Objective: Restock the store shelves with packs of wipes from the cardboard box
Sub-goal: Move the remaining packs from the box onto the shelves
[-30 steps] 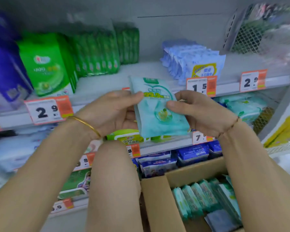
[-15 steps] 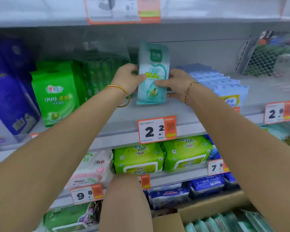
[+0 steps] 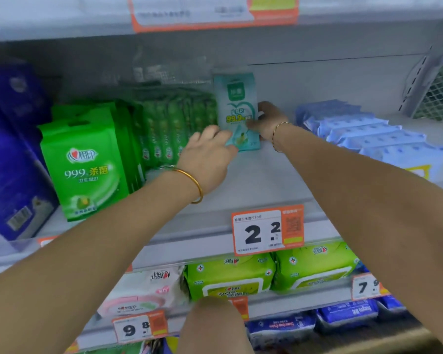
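A teal pack of wipes (image 3: 237, 108) stands upright deep on the grey shelf (image 3: 261, 180), beside a row of green packs (image 3: 174, 129). My left hand (image 3: 207, 157) pinches its lower left corner. My right hand (image 3: 269, 121) grips its right edge, thumb on the front, fingers behind. A strip of the cardboard box (image 3: 399, 339) shows at the bottom right; its contents are out of view.
A big green pack (image 3: 85, 162) and dark blue packs (image 3: 10, 154) stand to the left, light blue packs (image 3: 376, 139) to the right. A 2.2 price tag (image 3: 267, 229) hangs on the shelf edge. Lower shelves hold lime green (image 3: 230, 277), pink and blue packs.
Both hands have carried the teal pack from in front of me up and back onto the shelf, where it now stands at the rear. The view has tilted up, hiding most of the box.
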Available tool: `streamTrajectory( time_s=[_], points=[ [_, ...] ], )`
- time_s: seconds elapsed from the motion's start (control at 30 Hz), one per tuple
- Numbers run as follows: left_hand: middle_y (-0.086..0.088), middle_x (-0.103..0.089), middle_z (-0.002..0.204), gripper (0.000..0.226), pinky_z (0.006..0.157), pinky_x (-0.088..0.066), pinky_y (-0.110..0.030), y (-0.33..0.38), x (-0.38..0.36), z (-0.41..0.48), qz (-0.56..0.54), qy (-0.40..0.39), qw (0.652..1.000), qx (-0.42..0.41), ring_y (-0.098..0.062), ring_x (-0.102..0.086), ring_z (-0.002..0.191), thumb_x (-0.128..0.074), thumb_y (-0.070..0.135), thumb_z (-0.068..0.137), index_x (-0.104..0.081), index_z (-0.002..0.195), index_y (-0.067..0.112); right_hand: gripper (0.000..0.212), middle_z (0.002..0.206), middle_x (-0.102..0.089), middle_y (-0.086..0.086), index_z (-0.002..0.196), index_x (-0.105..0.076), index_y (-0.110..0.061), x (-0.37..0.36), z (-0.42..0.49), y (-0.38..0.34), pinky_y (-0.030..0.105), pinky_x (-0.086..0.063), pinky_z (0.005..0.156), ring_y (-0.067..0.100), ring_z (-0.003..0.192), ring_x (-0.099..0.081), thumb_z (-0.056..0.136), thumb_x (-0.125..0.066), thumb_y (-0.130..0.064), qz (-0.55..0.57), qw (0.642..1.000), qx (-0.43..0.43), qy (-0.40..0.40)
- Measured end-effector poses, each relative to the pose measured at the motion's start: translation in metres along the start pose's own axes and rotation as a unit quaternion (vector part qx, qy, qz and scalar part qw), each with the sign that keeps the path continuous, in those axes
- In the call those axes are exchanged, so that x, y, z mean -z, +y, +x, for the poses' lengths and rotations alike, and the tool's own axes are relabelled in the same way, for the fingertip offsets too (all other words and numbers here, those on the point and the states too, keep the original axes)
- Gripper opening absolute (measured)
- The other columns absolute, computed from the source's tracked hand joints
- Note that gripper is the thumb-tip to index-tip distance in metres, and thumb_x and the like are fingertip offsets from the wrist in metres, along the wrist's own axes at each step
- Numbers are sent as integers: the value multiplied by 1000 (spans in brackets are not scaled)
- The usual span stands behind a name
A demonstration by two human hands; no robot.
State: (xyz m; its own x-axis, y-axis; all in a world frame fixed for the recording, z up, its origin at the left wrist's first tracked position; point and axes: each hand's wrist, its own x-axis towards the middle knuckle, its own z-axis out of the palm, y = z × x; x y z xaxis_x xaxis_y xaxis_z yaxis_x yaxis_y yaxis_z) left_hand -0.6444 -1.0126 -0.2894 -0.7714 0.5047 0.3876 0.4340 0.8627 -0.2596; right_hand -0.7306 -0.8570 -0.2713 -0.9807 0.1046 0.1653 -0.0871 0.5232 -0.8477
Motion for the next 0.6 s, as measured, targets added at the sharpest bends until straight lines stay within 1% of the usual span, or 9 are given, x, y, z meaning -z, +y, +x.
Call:
streamTrajectory(
  time_s=[0.1,0.13,0.17,0.27,0.33,0.4,0.47,0.53,0.6],
  points=[
    [-5,-34,147,37,97,-31,-39,0,1,-1,-3,-6,1000,6,-28,-25,135,-45,10,89,-53,125,15,40,108,-56,15,123,-43,-4,-6,8,-1,38,-50,87,30,102,-58,86,-58,-7,-39,998,18,48],
    [-5,-34,147,37,97,-31,-39,1,2,-2,-3,-11,1000,7,-28,-25,135,-45,10,89,-53,125,15,42,110,-53,15,124,-40,-4,-9,10,-2,36,-48,82,29,102,-56,86,-58,-8,-57,997,12,55],
    [-5,-34,147,38,98,-30,-40,2,4,-3,-7,-16,1000,8,-27,-25,135,-45,9,89,-53,126,14,44,117,-51,15,124,-37,-5,-11,11,-3,35,-47,82,28,106,-55,87,-59,-10,-82,995,-1,58],
    [-5,-34,146,40,100,-29,-39,6,12,-7,-22,-33,999,15,-26,-24,135,-45,8,90,-52,128,15,50,133,-43,16,120,-32,-6,-13,7,-13,33,-44,92,28,120,-49,86,-66,-20,-134,988,-43,61],
    [-4,-33,147,41,101,-29,-39,10,21,-12,-42,-33,998,26,-26,-24,136,-45,10,90,-51,130,17,59,135,-38,15,127,-29,-1,-6,-7,-20,29,-40,98,25,124,-43,88,-62,-30,-183,979,-46,78],
    [-4,-37,146,41,101,-34,-42,16,31,-23,-80,-1,996,42,-28,-28,134,-46,10,88,-53,128,17,61,134,-39,14,130,-29,3,9,-32,-25,28,-38,98,25,123,-43,90,-59,-32,-192,978,-22,81],
    [-9,-51,136,39,93,-45,-47,28,43,-39,-109,72,991,25,-35,-43,123,-49,11,80,-62,117,13,56,119,-46,13,126,-36,2,26,-66,-24,33,-42,93,25,110,-49,86,-66,-24,-109,992,17,62],
    [-10,-61,125,38,85,-51,-47,50,54,-61,-141,130,981,-1,-37,-54,111,-50,14,74,-66,108,12,45,105,-46,8,119,-44,-1,47,-117,-16,37,-47,89,22,95,-50,83,-68,-13,-10,995,69,75],
    [-8,-62,124,38,86,-52,-44,78,61,-82,-173,144,974,-24,-34,-56,108,-46,17,75,-66,107,14,30,100,-51,5,109,-51,-10,72,-174,1,39,-51,83,19,85,-54,83,-66,-5,44,991,102,72]
  ],
)
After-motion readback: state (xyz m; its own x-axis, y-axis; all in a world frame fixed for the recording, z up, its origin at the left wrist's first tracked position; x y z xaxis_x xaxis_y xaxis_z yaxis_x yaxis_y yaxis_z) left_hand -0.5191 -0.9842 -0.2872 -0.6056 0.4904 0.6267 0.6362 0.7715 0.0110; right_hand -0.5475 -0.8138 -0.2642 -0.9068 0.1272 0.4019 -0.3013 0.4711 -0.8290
